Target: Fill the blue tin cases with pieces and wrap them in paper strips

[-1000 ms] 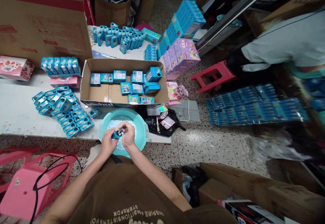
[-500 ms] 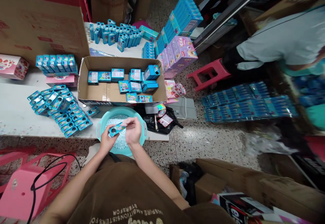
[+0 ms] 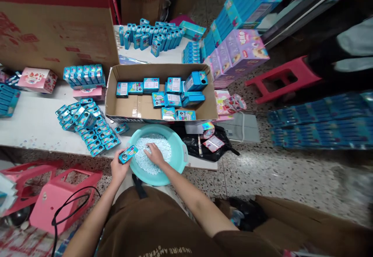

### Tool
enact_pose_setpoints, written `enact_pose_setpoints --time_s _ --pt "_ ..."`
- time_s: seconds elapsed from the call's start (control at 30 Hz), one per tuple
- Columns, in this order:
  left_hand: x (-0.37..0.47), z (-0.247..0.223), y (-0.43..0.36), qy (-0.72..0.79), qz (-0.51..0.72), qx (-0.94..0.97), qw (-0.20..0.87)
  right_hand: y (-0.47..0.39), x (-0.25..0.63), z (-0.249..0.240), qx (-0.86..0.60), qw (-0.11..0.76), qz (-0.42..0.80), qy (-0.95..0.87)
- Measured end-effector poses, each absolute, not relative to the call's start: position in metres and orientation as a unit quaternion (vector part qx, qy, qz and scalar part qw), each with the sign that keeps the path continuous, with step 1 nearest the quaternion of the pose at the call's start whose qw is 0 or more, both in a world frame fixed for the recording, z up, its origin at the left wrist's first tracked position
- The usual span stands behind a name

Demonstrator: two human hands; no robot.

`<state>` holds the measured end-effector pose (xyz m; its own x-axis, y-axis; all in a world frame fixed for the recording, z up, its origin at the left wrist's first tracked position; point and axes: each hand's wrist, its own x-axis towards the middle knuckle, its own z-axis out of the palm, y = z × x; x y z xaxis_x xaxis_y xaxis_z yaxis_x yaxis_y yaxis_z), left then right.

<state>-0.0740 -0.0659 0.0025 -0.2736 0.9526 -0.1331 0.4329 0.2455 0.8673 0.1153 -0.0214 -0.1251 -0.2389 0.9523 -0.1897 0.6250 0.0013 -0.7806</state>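
Observation:
Held in my left hand is a small blue candy box with a round hole in its upper face, tilted over the left rim of a turquoise basin. Small white candies cover the basin's bottom. My right hand reaches down into them, thumb and fingers apart; whether any candies are between the fingertips cannot be made out. Left of the basin, a stack of similar small blue boxes lies on the white table, with a single box nearer the basin.
Behind the basin stands an open cardboard carton with several blue boxes inside. More blue boxes stand at the back. Purple boxes are stacked at right. A red stool and packed blue boxes are on the floor.
My right hand has moved off the blue candy box and down into the white candies. My left hand has drawn the box left to the basin's rim. The camera view has shifted.

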Motion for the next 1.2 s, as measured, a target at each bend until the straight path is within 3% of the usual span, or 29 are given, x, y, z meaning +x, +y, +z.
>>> enact_pose_setpoints --time_s 0.23,0.43,0.67,0.83,1.0,1.2 --pt "-0.085 0.03 -0.067 0.699 0.38 0.513 0.324 -0.063 0.078 -0.139 -0.473 0.161 0.464 -0.731" --pt "-0.079 0.03 -0.07 0.686 0.389 0.511 0.342 -0.083 0.08 -0.137 -0.527 0.122 0.57 -0.619" --pt "-0.072 0.026 -0.067 0.7 0.371 0.508 0.339 -0.073 0.079 -0.125 -0.556 0.157 0.629 -0.519" --pt "-0.074 0.023 -0.061 0.69 0.365 0.523 0.343 -0.057 0.087 -0.096 -0.566 0.234 0.682 -0.401" --pt "-0.076 0.016 -0.051 0.662 0.351 0.554 0.363 -0.032 0.105 -0.038 -0.411 0.414 0.805 -0.112" --pt "-0.072 0.017 -0.037 0.586 0.295 0.644 0.393 -0.019 0.107 0.026 -0.386 0.56 0.733 -0.007"
